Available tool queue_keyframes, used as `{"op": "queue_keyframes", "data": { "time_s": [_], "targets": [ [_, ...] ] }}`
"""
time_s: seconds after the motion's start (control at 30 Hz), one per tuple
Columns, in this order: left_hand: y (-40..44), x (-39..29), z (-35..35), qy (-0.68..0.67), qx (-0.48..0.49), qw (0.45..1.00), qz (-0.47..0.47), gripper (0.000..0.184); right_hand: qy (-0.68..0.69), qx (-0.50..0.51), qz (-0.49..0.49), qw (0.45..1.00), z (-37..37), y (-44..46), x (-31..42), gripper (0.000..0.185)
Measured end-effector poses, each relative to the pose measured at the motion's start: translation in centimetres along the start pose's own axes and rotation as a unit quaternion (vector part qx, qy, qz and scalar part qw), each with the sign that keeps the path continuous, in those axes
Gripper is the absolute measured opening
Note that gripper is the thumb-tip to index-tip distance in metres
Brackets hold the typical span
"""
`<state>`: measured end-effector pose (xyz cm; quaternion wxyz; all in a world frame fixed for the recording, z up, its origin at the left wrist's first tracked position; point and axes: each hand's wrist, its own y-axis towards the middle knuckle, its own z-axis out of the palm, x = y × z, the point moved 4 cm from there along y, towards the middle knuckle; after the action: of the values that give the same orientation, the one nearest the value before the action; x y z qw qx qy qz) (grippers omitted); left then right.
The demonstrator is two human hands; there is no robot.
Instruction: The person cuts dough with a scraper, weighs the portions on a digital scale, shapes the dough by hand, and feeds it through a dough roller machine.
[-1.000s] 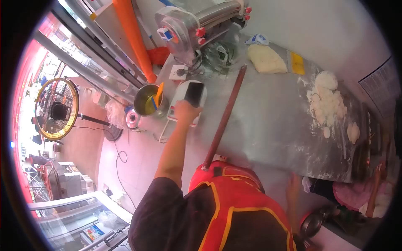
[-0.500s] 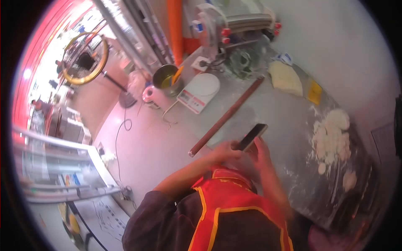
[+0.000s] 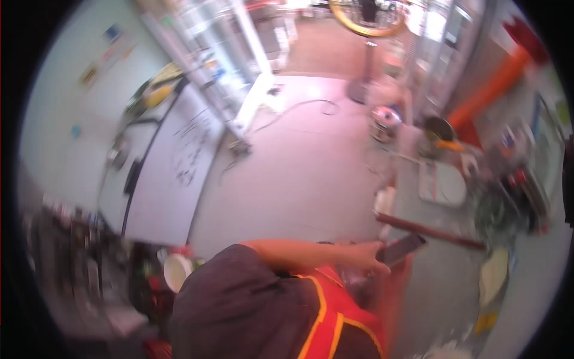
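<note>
My left hand (image 3: 371, 257) is closed on a dark phone (image 3: 400, 250), held in front of the red apron (image 3: 329, 305). Below the phone, a blurred reddish shape runs down beside the apron; whether it is my right arm is unclear, and no fingers of my right hand can be made out. Just beyond the phone, a brown rolling pin (image 3: 431, 231) lies across the metal worktop (image 3: 430, 281). Farther up the worktop is a white scale (image 3: 442, 183) with nothing on its plate.
A metal pot (image 3: 438, 128) with an orange handle stands beyond the scale. Dough (image 3: 494, 278) and a yellow scraper (image 3: 485, 323) lie at the right. A whiteboard (image 3: 173, 167) leans at the left; a fan (image 3: 369, 18) and floor cable are ahead.
The phone was lifted off the scale by my left hand and brought near the apron, with both hands at it half a second ago. The view has swung left.
</note>
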<state>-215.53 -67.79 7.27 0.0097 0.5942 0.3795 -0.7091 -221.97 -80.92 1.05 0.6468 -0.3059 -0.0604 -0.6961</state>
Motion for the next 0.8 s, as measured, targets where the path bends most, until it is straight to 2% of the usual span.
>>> {"op": "queue_keyframes", "data": {
  "time_s": [0.03, 0.1, 0.13, 0.17, 0.3, 0.37, 0.47, 0.67, 0.8],
  "targets": [
    [-0.4, 0.9, -0.5, -0.03, -0.002, 1.0, 0.006, 0.081, -0.005, 0.019, 0.012, 1.0, -0.1, 0.6, -0.9, 0.05],
    [-1.9, 1.2, -1.6, -0.092, 0.015, 0.996, -0.003, 0.082, -0.187, -0.001, -0.021, 0.982, 0.8, 0.8, -2.0, 0.052],
    [-2.4, 1.0, -1.4, -0.123, 0.04, 0.992, -0.016, 0.083, -0.222, -0.007, -0.036, 0.974, 1.1, 0.5, -2.0, 0.053],
    [-2.1, 1.7, -1.6, -0.099, 0.023, 0.995, -0.002, 0.082, -0.256, -0.014, -0.05, 0.965, 1.4, 0.3, -1.9, 0.054],
    [-2.3, 3.6, -2.3, -0.067, 0.029, 0.997, 0.026, 0.077, -0.263, -0.001, -0.076, 0.962, 1.4, -0.9, -2.7, 0.057],
    [-1.1, 5.7, -2.7, -0.041, 0.047, 0.996, 0.055, 0.076, -0.303, -0.005, -0.105, 0.947, 3.2, -1.3, -3.2, 0.057],
    [-4.3, 4.7, -5.4, -0.056, 0.077, 0.994, 0.056, 0.075, -0.338, -0.032, -0.14, 0.93, 7.3, -1.4, -5.0, 0.053],
    [-11.4, 8.6, -17.6, -0.15, 0.055, 0.978, 0.134, 0.073, -0.327, -0.067, -0.161, 0.929, 14.1, 2.7, -14.2, 0.05],
    [-18.2, 15.3, -34.3, -0.178, -0.083, 0.961, 0.193, 0.069, -0.28, -0.107, -0.16, 0.94, 19.0, 6.7, -25.0, 0.049]
  ]
}}
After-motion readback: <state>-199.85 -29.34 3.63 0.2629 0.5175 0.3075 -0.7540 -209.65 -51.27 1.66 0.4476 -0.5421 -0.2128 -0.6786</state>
